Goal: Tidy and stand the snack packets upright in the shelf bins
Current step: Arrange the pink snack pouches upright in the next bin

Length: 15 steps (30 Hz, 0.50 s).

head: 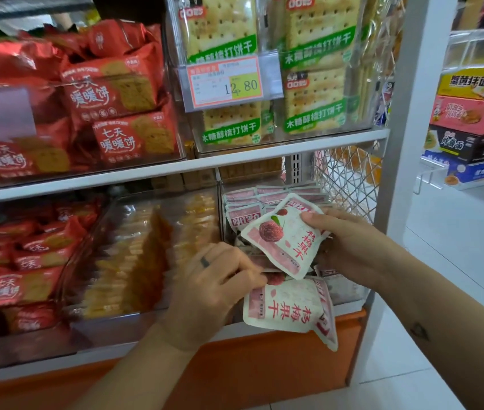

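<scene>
Both hands work at the clear bin (350,291) on the lower shelf's right end. My right hand (350,241) grips a tilted pink-and-white bayberry snack packet (285,238) by its right edge, above the bin's front. My left hand (220,279) pinches the top left corner of a second, similar packet (288,309), which hangs over the bin's front wall. More of these packets (267,196) stand in rows at the back of the bin.
To the left sit a clear bin of orange-yellow packets (146,255) and red biscuit packs (27,261). The upper shelf holds red biscuit packs (110,93), green-labelled crackers (311,84) and a price tag (224,81). A wire mesh panel (350,179) and white post (403,113) border the right.
</scene>
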### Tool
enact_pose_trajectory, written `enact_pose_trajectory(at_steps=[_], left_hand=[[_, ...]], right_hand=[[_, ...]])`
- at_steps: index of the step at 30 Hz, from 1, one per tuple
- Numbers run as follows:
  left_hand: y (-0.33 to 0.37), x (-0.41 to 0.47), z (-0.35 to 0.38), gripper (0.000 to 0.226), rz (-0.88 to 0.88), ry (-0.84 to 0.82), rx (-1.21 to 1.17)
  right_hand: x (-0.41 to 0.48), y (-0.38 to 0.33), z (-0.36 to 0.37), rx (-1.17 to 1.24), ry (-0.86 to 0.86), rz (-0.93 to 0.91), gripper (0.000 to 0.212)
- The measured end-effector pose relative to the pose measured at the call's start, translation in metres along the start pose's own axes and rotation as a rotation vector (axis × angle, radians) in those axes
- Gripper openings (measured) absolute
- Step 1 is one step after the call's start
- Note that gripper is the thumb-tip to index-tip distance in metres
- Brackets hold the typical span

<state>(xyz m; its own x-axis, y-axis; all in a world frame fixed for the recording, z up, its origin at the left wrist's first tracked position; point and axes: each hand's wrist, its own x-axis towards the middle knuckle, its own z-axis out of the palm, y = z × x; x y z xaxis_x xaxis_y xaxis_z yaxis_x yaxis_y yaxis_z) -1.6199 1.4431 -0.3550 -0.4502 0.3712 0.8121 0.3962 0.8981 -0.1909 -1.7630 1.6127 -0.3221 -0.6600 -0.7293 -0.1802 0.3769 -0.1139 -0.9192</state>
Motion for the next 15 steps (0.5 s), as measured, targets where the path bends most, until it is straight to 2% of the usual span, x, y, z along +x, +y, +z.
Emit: enact_pose_trajectory(at_steps=[2, 5, 8, 10, 12, 15], left_hand=[[0.002, 0.002, -0.001, 0.023, 0.024, 0.001, -0.003], [0.004, 0.004, -0.001, 0.022, 0.026, -0.008, -0.015], [0.004, 0.004, 0.0, 0.02, 0.001, -0.044, -0.04], [0.002, 0.002, 0.001, 0.022, -0.036, -0.063, -0.06], [-0.003, 0.002, -0.001, 0.033, -0.127, -0.041, -0.08], [-0.011, 0.007, -0.01, 0.027, -0.29, 0.018, -0.041]], right_hand=[[0.002, 0.002, 0.001, 0.059, -0.062, 0.044, 0.057], [0.002, 0.002, 0.0, 0.094, -0.111, 0.107, 0.064], [0.0, 0.0, 0.0, 0.069, -0.092, 0.093, 0.049], [-0.001, -0.003, -0.001, 0.094, -0.023, 0.016, 0.033], [-0.002, -0.006, -0.006, 0.111, 0.143, -0.124, 0.022], [-0.008, -0.012, -0.017, 0.031, 0.406, -0.331, 0.014]])
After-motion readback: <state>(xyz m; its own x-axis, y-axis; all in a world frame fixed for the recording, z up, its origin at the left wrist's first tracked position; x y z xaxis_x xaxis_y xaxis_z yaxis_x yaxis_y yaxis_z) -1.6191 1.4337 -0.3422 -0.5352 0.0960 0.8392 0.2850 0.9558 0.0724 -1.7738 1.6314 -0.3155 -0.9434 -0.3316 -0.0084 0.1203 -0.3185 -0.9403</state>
